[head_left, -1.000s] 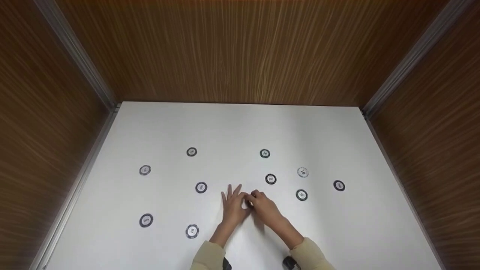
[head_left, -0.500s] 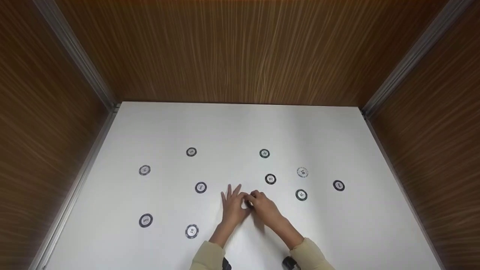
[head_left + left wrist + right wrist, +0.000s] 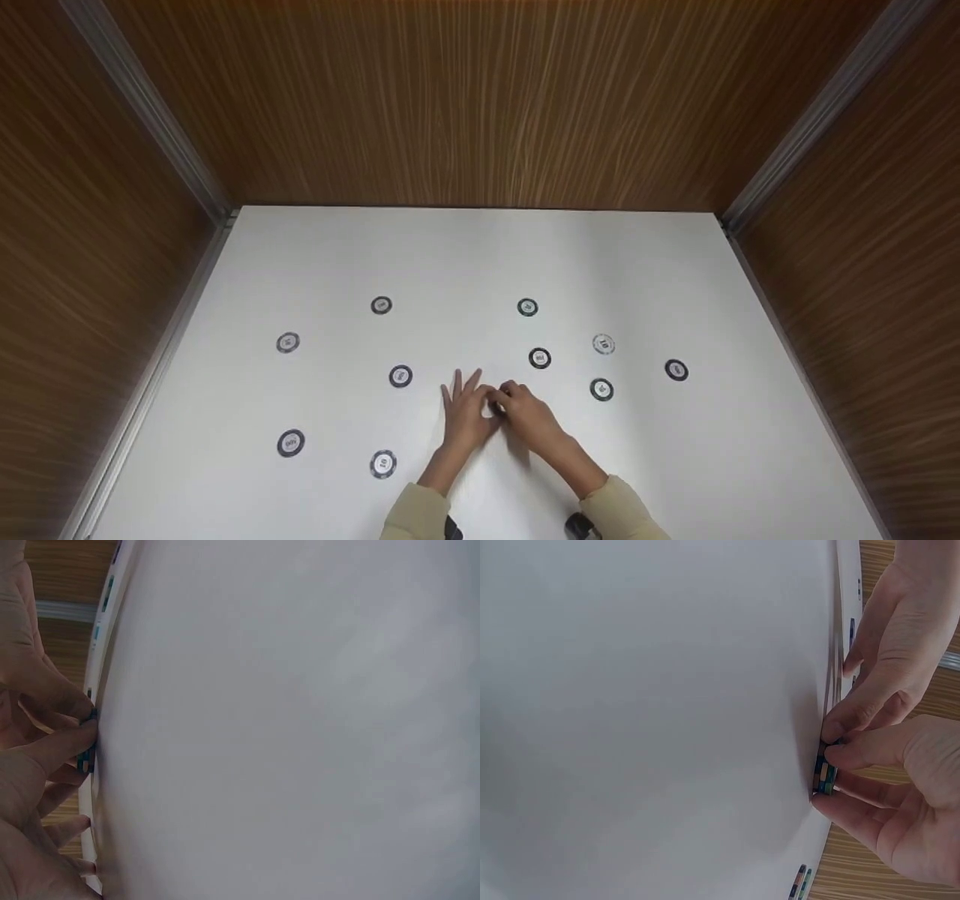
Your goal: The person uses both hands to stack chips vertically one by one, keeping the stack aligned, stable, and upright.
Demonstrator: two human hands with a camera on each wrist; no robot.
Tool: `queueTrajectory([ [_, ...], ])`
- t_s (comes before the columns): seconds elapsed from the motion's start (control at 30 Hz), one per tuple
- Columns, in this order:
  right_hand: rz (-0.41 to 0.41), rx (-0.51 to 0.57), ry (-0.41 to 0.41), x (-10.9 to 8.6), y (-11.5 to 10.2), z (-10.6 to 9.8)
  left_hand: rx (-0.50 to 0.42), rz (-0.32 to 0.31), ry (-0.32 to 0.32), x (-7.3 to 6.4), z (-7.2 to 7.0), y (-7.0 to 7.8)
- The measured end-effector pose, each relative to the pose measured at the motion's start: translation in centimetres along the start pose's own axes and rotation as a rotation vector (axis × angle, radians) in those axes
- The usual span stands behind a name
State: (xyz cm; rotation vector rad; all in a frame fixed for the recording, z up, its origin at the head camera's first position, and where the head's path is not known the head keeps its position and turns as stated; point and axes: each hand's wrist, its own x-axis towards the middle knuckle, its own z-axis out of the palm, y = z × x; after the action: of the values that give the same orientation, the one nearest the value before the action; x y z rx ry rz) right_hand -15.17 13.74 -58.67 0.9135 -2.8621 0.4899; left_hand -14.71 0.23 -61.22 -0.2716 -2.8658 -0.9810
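Note:
My left hand (image 3: 469,421) and right hand (image 3: 531,420) meet at the front middle of the white table (image 3: 480,255). Between them is a small stack of poker chips (image 3: 823,771), low against the tabletop and mostly covered by fingers in the head view. Coloured edge blocks of the chips show in the wrist views. The left thumb and index finger pinch one side, its other fingers spread forward. Thumb and fingers of the right hand grip the opposite side. In the left wrist view, the chips (image 3: 86,757) sit at the fingertips of both hands.
Several single chips lie flat and scattered: a dark chip (image 3: 401,376) left of the hands, a black chip (image 3: 540,358) just beyond them, a white chip (image 3: 604,344) to the right. Brown wood-grain panels (image 3: 480,105) stand around the back and sides.
Both hands stay in place with the chips between them. The head view has shifted very slightly; no chip visibly moves on the table.

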Motion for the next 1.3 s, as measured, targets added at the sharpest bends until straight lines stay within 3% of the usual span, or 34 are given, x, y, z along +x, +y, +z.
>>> queueTrajectory([
  [0.3, 0.059, 0.032, -0.027, -0.3, 0.6, -0.8, -0.031, -0.002, 0.003, 0.1, 0.0, 0.0],
  [0.73, 0.228, 0.062, 0.069, -1.8, 4.8, -2.8, -0.097, -0.055, -0.031, 0.1, -0.1, 0.1],
  [1.0, 0.361, -0.025, 0.129, -2.9, 7.1, -3.9, -0.111, -0.047, -0.025, 0.0, 0.0, 0.1],
  [1.3, 0.534, -0.067, 0.033, -3.9, 8.3, -4.1, -0.095, -0.055, -0.026, 0.1, 0.0, 0.2],
])
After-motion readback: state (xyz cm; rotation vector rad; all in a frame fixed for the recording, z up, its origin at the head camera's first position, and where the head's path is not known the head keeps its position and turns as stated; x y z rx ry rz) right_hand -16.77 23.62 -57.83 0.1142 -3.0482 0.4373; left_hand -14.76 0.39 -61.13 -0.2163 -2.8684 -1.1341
